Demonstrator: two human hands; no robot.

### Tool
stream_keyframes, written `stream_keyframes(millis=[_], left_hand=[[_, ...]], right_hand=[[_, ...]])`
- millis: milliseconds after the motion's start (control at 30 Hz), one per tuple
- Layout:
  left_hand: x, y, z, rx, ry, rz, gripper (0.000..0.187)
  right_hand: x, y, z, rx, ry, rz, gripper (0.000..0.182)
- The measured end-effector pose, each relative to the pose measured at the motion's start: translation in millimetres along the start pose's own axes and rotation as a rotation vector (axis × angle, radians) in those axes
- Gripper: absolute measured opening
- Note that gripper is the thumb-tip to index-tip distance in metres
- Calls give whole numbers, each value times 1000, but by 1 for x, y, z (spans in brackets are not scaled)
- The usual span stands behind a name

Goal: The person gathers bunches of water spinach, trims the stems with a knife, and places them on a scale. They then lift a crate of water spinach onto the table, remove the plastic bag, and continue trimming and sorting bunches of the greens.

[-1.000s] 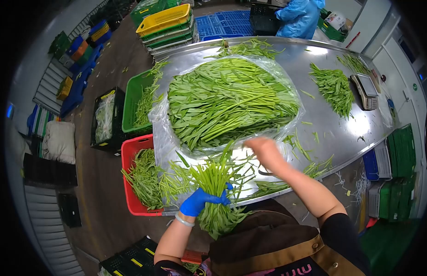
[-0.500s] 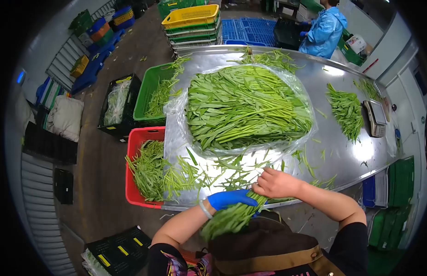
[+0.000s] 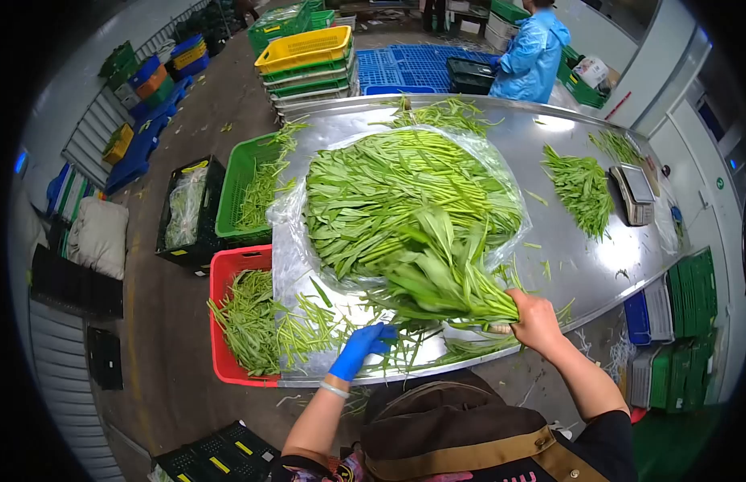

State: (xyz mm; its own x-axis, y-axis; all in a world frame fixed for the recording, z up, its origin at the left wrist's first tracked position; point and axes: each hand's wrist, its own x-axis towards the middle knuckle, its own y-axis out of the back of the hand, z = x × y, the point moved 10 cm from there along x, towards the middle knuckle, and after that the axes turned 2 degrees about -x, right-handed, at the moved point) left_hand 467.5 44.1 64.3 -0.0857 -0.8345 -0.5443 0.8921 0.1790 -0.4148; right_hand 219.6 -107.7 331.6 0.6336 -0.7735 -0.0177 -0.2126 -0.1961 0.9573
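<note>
My right hand (image 3: pixel 536 321) is closed round the stem ends of a bunch of water spinach (image 3: pixel 449 281). Its leaves, slightly blurred, point up and left over the near edge of a big heap of water spinach (image 3: pixel 405 185). That heap lies in a spread clear plastic bag (image 3: pixel 286 210) on the metal table. My left hand (image 3: pixel 358 351), in a blue glove, is at the table's near edge with fingers extended and nothing held. Loose leaves and stems (image 3: pixel 313 321) are scattered beside it.
At the left stand a red crate (image 3: pixel 218 321) and a green crate (image 3: pixel 228 193) with greens inside. A scale (image 3: pixel 636 193) and a smaller bunch of greens (image 3: pixel 580 189) lie on the right of the table (image 3: pixel 550 277). A person in a blue coat (image 3: pixel 534 56) stands beyond.
The bunch has moved from near my body to over the table, leaves now pointing away. My left hand has let go of it; my right hand has moved right, gripping the stems.
</note>
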Motion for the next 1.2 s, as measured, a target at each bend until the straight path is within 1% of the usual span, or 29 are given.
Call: stream_keyframes(millis=[33,67,133,167,200,300,333,433,567,700,867,967,1100,1200], left_hand=[[8,-16,5,-328,-99,-5,45],[13,-29,34,275,-464,50,45],[-3,-74,71,101,-587,-49,46],[-2,-98,77,-443,-384,-251,49],[-4,-120,83,-996,-129,-344,53],[-2,-130,49,-688,-84,-255,61],[0,-133,43,-657,-71,-257,61],[6,-141,40,-670,-72,-267,62],[16,-157,44,-721,-103,-263,63],[38,-185,46,-762,-156,-236,64],[87,-244,51,-785,-224,-178,65],[126,-287,60,-801,-273,-134,66],[179,-346,80,-828,-327,-137,67],[217,-385,87,-828,-300,-80,68]], right_hand=[[-2,6,-5,16,4,38,45],[-8,-1,-10,-3,115,114,46],[-19,-33,-14,-157,203,80,46],[-27,-51,-16,-232,247,55,45],[-38,-72,-8,-323,246,8,44],[-69,-97,1,-284,165,3,45],[-76,-102,5,-266,119,-20,47],[-90,-96,7,-207,85,69,46],[-99,-97,29,-188,57,99,52],[-98,-89,67,-130,87,114,53],[-91,-64,156,-112,103,101,50],[-90,-45,229,-34,176,177,53],[-87,19,336,-102,190,210,46],[-77,58,427,-210,228,235,40]])
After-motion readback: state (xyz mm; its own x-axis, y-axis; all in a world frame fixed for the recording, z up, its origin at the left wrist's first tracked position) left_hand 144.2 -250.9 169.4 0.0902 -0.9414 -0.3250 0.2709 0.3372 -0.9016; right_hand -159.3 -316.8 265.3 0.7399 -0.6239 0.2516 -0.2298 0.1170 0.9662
